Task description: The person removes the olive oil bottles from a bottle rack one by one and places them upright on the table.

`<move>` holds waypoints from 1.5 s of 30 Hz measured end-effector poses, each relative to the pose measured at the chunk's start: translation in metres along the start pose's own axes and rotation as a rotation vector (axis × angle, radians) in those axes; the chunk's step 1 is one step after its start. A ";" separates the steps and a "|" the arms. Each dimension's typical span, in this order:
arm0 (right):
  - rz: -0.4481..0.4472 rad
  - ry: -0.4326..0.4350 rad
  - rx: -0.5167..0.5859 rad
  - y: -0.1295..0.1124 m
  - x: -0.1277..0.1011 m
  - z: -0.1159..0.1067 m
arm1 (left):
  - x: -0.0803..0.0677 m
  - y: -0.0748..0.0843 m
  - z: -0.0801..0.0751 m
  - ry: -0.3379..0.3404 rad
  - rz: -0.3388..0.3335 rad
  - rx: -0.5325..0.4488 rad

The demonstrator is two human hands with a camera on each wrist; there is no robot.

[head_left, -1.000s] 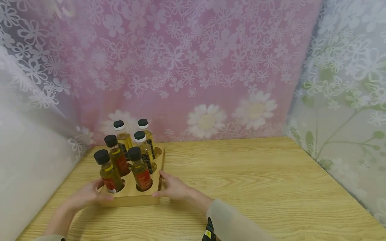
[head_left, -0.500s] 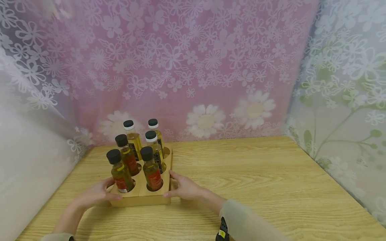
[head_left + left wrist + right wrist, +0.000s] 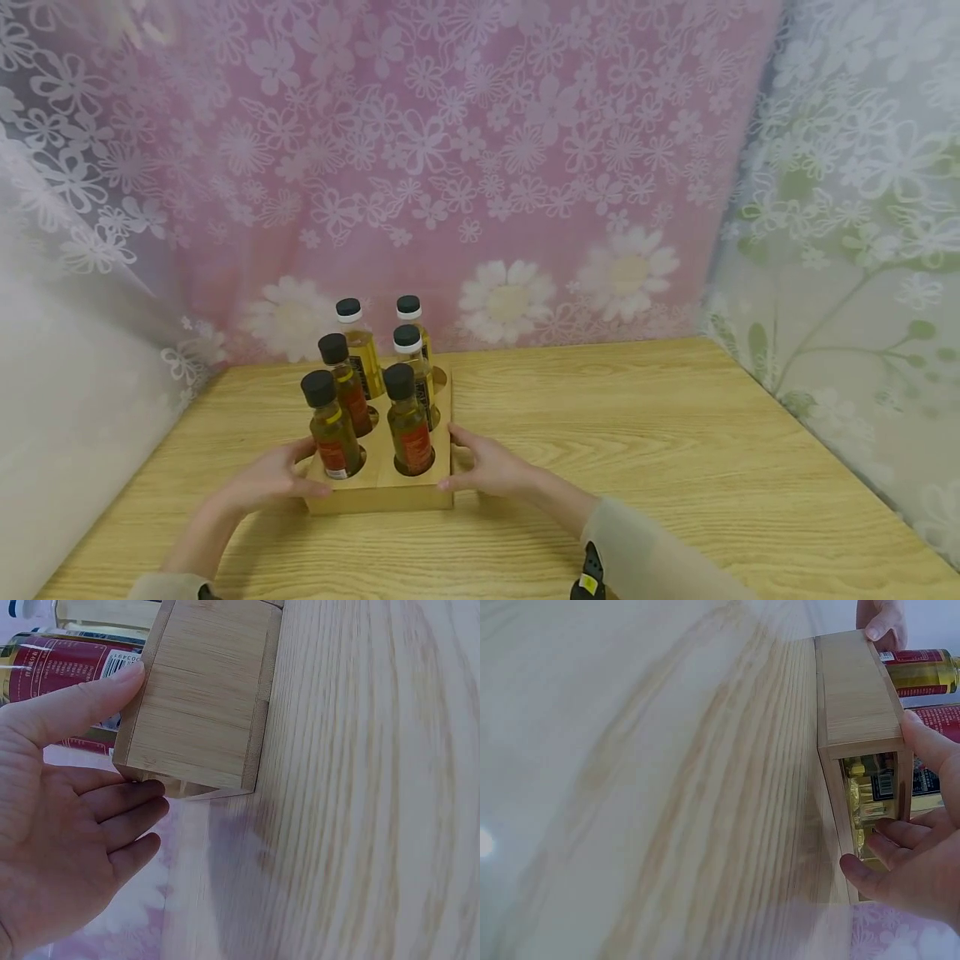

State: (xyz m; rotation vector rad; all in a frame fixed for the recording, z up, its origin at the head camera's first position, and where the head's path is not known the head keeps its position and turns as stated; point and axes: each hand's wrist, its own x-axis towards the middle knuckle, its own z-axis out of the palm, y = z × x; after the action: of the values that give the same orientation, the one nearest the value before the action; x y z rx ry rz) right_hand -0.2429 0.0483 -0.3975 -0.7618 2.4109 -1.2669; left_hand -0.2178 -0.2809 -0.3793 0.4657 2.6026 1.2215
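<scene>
Both hands grasp the rack [image 3: 378,492], which sits on the tabletop [image 3: 600,433] w/ six bottles [image 3: 408,417] in it, near the back-left corner: left hand [image 3: 270,479] on its left front corner, right hand [image 3: 491,468] on its right side. Head view shows all six caps & the full layout; left wrist view instead shows thumb over the rack's top edge and fingers [image 3: 124,799] curled under the corner, plus a red label up close. Right wrist view shows the rack's open side w/ bottle bottoms inside, right fingers [image 3: 885,851] curled at that opening, thumb on top.
</scene>
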 end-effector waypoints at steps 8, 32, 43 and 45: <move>-0.015 0.013 -0.043 0.013 -0.016 -0.015 | 0.013 0.010 0.013 -0.024 0.019 -0.011; -0.055 -0.061 0.004 0.042 -0.055 -0.060 | 0.034 0.049 0.053 -0.003 0.076 0.135; -0.043 -0.080 0.019 0.048 -0.061 -0.069 | 0.034 0.057 0.062 0.012 0.051 0.198; -0.038 -0.075 0.023 0.050 -0.061 -0.069 | 0.034 0.058 0.063 0.020 0.040 0.190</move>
State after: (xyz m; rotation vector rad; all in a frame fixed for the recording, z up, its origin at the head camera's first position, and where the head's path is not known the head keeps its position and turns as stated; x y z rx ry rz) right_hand -0.2429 0.1531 -0.3983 -0.8371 2.3295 -1.2555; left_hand -0.2171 -0.1887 -0.3760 0.5457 2.7521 0.9994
